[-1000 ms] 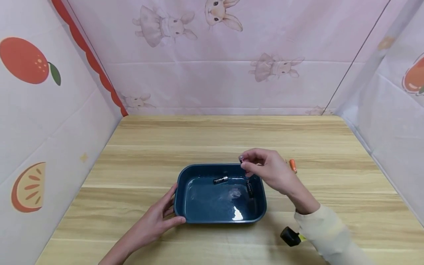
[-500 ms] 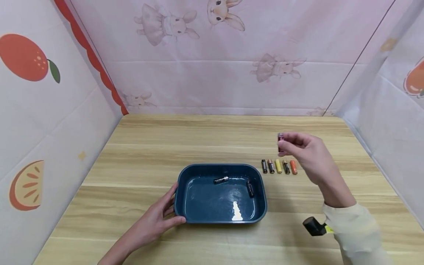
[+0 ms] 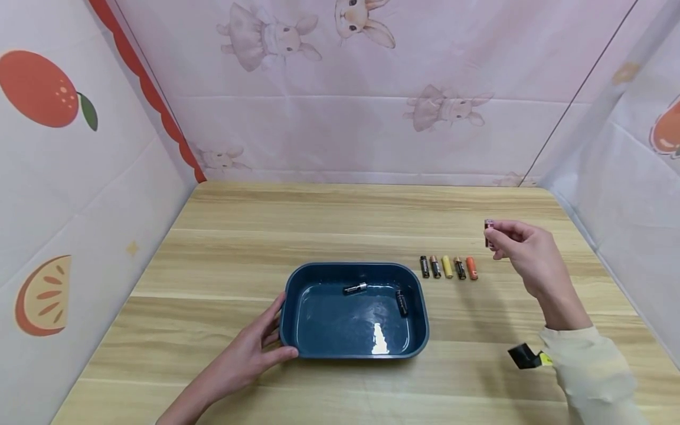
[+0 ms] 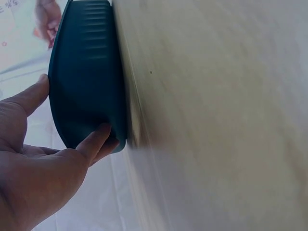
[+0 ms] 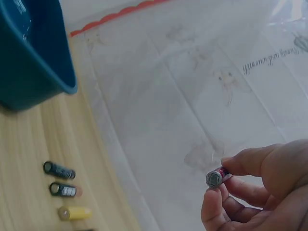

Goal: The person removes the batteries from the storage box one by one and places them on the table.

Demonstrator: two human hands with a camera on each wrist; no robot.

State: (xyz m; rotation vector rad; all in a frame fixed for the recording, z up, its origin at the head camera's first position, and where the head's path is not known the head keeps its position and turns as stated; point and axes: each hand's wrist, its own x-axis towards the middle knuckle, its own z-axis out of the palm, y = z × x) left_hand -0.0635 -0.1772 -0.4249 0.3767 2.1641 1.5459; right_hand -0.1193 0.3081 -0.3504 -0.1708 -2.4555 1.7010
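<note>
In the head view my right hand (image 3: 531,254) pinches a dark-red battery (image 3: 489,233) between thumb and fingers, upright above the table at the right. The right wrist view shows the flat silver end of this battery (image 5: 215,178) poking out past the fingertips. My left hand (image 3: 249,348) rests against the left end of a dark blue plastic basin (image 3: 340,358), with its thumb at the near corner and its fingers along the outer wall. Two black batteries lie inside: one battery (image 3: 355,288) near the back wall, another battery (image 3: 401,303) near the right wall.
Right of the basin, a row of batteries lies on the wooden table (image 3: 239,218): a black battery (image 3: 424,267), two black-and-copper ones, a yellow battery (image 3: 447,267) and an orange battery (image 3: 471,268). Printed cloth walls (image 3: 340,136) surround the table. A black device (image 3: 525,356) hangs at the right wrist.
Holding the dark-red battery, my right hand has moved right from over the basin, past the row, uncovering it. My left hand and the basin stay in place.
</note>
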